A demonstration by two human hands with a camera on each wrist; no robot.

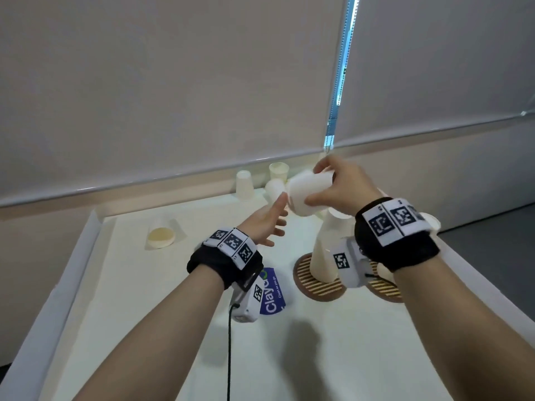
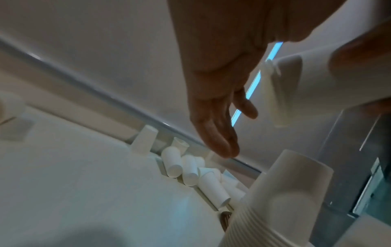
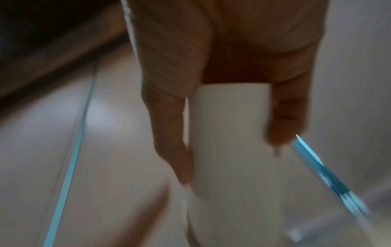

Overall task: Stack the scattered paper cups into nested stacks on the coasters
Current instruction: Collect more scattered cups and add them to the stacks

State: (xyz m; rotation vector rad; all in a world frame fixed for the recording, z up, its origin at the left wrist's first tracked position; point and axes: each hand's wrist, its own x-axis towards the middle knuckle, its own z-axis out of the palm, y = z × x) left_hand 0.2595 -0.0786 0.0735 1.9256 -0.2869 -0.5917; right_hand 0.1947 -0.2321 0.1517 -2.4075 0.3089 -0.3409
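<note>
drawn blinds, white table

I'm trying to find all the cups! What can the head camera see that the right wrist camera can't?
Only the head view shows the striped coasters, the nested stack, the loose cups by the wall, and the open left hand. Only the right wrist view shows the fingers up close, though blurred. Both show the right hand gripping a held cup.
</note>
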